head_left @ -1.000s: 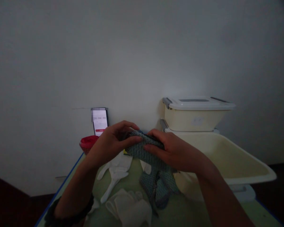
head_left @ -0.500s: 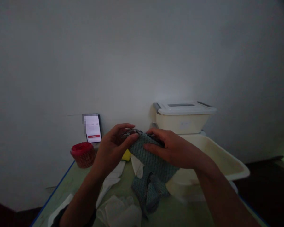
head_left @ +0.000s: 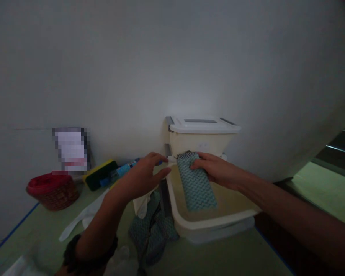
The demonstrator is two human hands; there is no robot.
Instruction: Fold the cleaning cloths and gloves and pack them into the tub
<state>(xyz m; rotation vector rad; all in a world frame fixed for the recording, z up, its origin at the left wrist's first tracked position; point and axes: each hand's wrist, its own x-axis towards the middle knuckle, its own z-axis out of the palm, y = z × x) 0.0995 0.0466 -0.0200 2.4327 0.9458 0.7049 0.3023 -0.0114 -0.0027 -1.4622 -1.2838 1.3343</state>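
Observation:
My right hand (head_left: 218, 168) pinches the top right side of a folded teal cloth (head_left: 198, 188) with a wavy pattern and a dark checked upper edge. The cloth hangs flat over the open cream plastic bin (head_left: 189, 226). To its left, my left hand (head_left: 146, 174) is open, thumb and fingers apart, touching nothing that I can see. Below my left hand, more crumpled teal cloth (head_left: 153, 234) lies against the bin's left side. Beside that pile is a cream piece of fabric (head_left: 142, 203), partly hidden.
A lidded cream box (head_left: 201, 142) stands behind the open bin. On the left are a red-lined woven basket (head_left: 56, 195), a blurred-out phone (head_left: 73, 149), a yellow and green sponge (head_left: 100, 174), a blue tube-like item (head_left: 125, 168) and white gloves or cloths (head_left: 86, 214).
My left hand has let go of the teal cloth. My right hand has carried it right, over the bin, where it hangs flat. The view has turned right.

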